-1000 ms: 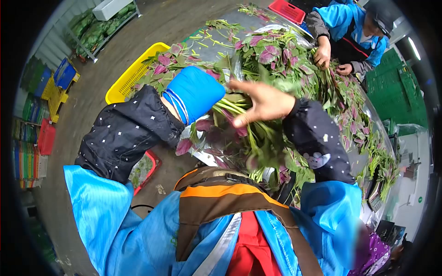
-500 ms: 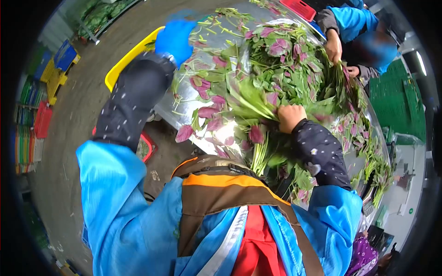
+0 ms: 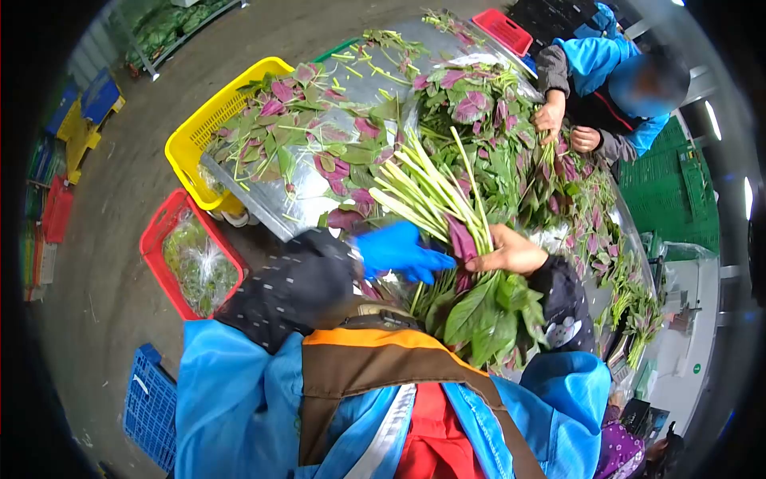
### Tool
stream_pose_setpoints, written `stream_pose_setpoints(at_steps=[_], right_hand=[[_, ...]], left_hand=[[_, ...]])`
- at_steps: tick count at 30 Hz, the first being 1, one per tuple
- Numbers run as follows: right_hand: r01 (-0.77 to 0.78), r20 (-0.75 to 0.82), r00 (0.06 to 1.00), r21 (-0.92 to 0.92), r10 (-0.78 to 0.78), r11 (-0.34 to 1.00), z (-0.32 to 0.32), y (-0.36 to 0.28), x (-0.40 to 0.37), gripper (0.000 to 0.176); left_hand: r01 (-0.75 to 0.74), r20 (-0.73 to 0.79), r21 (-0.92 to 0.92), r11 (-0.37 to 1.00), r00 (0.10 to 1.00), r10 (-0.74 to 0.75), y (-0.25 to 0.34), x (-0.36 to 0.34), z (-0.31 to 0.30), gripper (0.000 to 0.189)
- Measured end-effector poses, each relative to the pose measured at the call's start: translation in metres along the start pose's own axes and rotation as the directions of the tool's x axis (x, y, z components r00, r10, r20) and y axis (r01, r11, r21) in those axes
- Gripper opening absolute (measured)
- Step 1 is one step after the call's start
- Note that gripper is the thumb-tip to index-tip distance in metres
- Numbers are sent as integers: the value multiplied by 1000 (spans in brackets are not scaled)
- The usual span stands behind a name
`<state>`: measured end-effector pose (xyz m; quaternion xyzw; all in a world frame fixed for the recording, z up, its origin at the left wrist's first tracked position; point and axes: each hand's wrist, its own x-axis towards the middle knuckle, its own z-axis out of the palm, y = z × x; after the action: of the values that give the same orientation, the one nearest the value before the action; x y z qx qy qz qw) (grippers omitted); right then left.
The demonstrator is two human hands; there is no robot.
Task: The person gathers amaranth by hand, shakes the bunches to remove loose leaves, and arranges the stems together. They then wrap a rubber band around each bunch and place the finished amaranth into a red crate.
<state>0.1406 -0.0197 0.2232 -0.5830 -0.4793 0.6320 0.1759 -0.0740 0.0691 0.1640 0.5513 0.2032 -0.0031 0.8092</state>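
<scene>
My right hand (image 3: 513, 250) is closed around a bunch of leafy greens (image 3: 483, 311) with green and purple leaves. The bunch's pale cut stems point away from me to the upper left, and its leaves hang toward my apron. Gloved in blue, my left hand (image 3: 401, 252) lies just left of the bunch, fingers stretched out with their tips right at its stems. Beyond the hands, a large heap of the same greens (image 3: 471, 112) covers the metal table (image 3: 275, 195). Loose purple leaves lie around the left hand.
A yellow crate (image 3: 187, 144) stands against the table's left edge, with a red crate (image 3: 163, 255) of bagged greens below it. A blue crate (image 3: 149, 407) sits on the floor. Across the table, a co-worker's hands (image 3: 550, 116) handle greens from the heap.
My left hand has come back from the table's far left, near the yellow crate, to the bunch. My right hand still grips greens, now with the stems turned away from me.
</scene>
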Motion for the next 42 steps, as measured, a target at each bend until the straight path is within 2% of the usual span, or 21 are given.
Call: stream_pose_setpoints(at_steps=[1,3,5,7,8,9,11,14,15,16,17,20,21,22,23,28,33,36,39,40,42], right_hand=[[11,-35,999,-15,-11,1000,6,-3,1,44],[55,-130,991,94,-42,994,19,4,4,49],[33,-186,982,98,-14,995,21,5,-2,49],[43,-226,973,17,-38,999,21,10,-7,47],[28,-240,970,35,-19,999,21,12,-12,45],[31,-239,971,144,4,989,23,12,-16,44],[36,-214,977,142,-5,989,17,25,-20,48],[58,-213,977,130,-30,990,14,37,-25,52],[59,-214,977,139,-28,988,14,36,-26,53],[59,-212,977,148,-27,987,15,33,-28,54],[57,-210,978,159,-23,986,16,32,-29,55],[20,-193,981,93,-2,995,13,28,-30,55],[13,-189,982,89,5,996,16,28,-31,55],[-22,-177,983,92,38,996,16,26,-31,56],[12,-172,985,59,-2,998,15,25,-28,56],[106,-160,981,-16,-107,994,14,30,-30,59],[70,-125,990,94,-58,993,16,33,-29,53],[38,-81,996,112,-29,993,16,38,-24,57],[36,-51,998,134,-29,990,18,38,-21,60],[44,-46,998,137,-38,990,17,36,-20,60],[26,-16,1000,115,-25,993,16,33,-20,60]], left_hand=[[-75,-35,-144,987,997,71,4,7,16,37],[-150,-189,-172,974,975,117,1,25,23,35],[-161,-199,-73,984,969,144,8,24,14,33],[-42,-304,63,997,951,60,10,35,-19,31],[-186,-385,-101,977,913,134,4,40,-40,29],[-332,-477,-252,909,860,182,0,42,-59,27],[-534,-670,-101,840,660,339,5,40,-87,24],[-542,-784,-341,768,614,86,5,35,-122,22],[-560,-782,-299,773,607,137,-4,36,-130,37],[-454,-783,-80,887,579,226,-13,38,-140,42],[-319,-763,146,936,566,312,-21,42,-146,49],[-355,-684,419,835,482,548,-32,55,-108,59],[-323,-573,285,903,697,430,-22,53,-84,55],[-253,-411,159,954,862,297,0,44,-57,52],[-321,-255,-11,947,917,308,18,30,-33,43],[-169,-109,-110,980,982,157,5,37,-54,32],[-125,-54,63,990,990,128,1,33,-59,31],[-190,-120,84,978,972,200,8,27,-58,29],[-261,-164,-35,965,954,252,3,26,-64,29],[-252,-131,-56,966,961,243,0,24,-68,29],[-228,-98,92,969,967,237,2,18,-78,28]])
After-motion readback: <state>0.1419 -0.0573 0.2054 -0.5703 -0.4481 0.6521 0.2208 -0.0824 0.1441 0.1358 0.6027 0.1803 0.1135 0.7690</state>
